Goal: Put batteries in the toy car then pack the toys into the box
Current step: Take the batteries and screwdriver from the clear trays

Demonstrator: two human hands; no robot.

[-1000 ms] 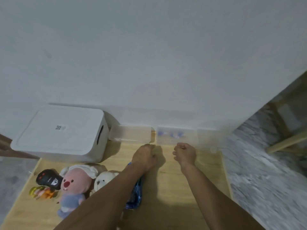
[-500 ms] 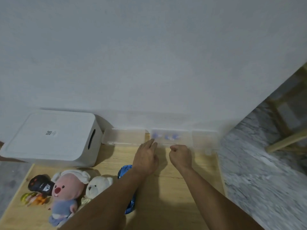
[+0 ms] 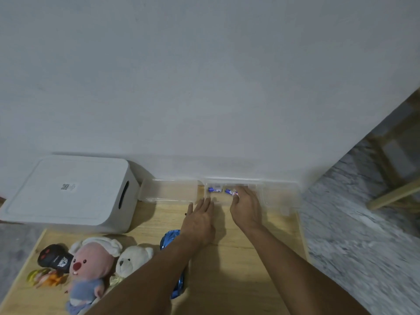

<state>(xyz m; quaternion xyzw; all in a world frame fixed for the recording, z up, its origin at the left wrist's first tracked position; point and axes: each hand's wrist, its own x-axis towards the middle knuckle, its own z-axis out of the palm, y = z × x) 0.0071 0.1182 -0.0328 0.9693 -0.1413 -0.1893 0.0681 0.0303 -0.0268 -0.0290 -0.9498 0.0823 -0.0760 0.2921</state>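
A clear plastic case (image 3: 254,186) lies open against the wall with two blue batteries inside. One battery (image 3: 214,190) lies free. My right hand (image 3: 246,206) reaches into the case, and its thumb and fingertips pinch the end of the other battery (image 3: 230,191). My left hand (image 3: 200,218) lies flat on the wooden table (image 3: 238,269) with straight fingers touching the case's front edge. The blue toy car (image 3: 169,239) sits under my left forearm, mostly hidden. The white lidded box (image 3: 68,192) stands at the back left.
At the front left lie a pink plush (image 3: 91,264), a white bear plush (image 3: 134,260), a black remote (image 3: 54,258) and a small yellow-orange toy (image 3: 43,277). Clear lid flaps (image 3: 170,189) spread beside the case. The table's right edge drops to a marbled floor (image 3: 363,235).
My left hand went from a fist to a flat hand at the case's edge. My right hand moved forward into the case and onto a battery.
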